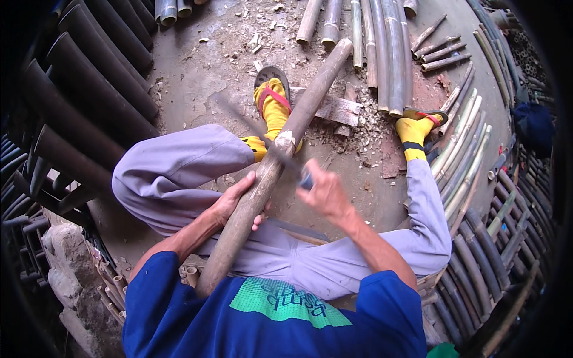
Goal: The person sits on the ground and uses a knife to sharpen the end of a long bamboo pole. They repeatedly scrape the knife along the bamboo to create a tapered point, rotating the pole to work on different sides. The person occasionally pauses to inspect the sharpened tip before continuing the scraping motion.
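Note:
A long brown bamboo pole (pixel 245 221) slants from my lap up past my foot. My left hand (pixel 236 200) is wrapped round the pole at its middle. My right hand (pixel 327 194) grips the dark handle of a long-bladed knife (pixel 290 164), just right of the pole. The blade is smeared by motion and crosses over the pole. Close by the blade, a pale patch (pixel 286 138) shows on the pole's surface. The pole's lower end reaches my blue shirt, and its far end lies over a wooden block (pixel 334 109).
Pale shavings (pixel 364 140) litter the ground around my feet in yellow socks and sandals. Dark curved bamboo lengths (pixel 95 65) stack at the left. More bamboo poles (pixel 391 59) lie ahead, and others (pixel 477 262) crowd the right. A rough stone (pixel 74 268) stands at lower left.

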Motion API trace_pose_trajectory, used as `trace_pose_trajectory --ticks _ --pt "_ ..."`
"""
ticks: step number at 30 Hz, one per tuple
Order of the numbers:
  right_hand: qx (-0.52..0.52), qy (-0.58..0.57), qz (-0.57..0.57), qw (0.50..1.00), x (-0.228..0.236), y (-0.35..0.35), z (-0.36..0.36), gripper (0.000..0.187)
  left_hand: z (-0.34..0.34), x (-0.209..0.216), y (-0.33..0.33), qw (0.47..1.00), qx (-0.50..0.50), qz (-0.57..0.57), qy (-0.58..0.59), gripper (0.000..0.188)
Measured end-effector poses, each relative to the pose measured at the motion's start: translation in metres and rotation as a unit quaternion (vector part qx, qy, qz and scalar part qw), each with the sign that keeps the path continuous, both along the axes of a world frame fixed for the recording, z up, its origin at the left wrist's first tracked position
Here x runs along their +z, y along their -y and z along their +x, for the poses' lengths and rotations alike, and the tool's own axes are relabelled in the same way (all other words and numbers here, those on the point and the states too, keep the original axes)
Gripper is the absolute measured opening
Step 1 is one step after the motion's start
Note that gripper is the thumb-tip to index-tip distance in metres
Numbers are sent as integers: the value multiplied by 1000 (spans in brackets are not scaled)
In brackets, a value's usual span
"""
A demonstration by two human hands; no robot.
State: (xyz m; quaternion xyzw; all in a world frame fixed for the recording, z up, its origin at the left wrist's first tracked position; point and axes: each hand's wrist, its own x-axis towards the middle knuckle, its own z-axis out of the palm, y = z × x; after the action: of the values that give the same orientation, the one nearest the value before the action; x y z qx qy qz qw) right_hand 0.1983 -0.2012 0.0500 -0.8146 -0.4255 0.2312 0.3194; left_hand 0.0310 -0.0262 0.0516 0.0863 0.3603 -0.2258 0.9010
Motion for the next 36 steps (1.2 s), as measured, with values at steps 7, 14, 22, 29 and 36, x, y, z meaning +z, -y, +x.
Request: trace_pose_trajectory --ticks 7,14,22,29,36 --pt "-59 -72 2 996 -16 -9 8 29 5 7 1 999 -9 46 18 51" --pt "-128 -103 -45 985 -29 -7 31 30 6 6 3 999 -26 30 18 55" --pt "-143 -96 -33 985 -35 -10 35 32 1 2 3 999 -11 34 26 56" --pt "-129 -85 -5 988 -36 -11 30 33 8 -3 2 997 -19 72 0 50" --pt "-74 -46 -9 996 -40 -1 18 31 10 -3 -1 994 -59 92 10 61"
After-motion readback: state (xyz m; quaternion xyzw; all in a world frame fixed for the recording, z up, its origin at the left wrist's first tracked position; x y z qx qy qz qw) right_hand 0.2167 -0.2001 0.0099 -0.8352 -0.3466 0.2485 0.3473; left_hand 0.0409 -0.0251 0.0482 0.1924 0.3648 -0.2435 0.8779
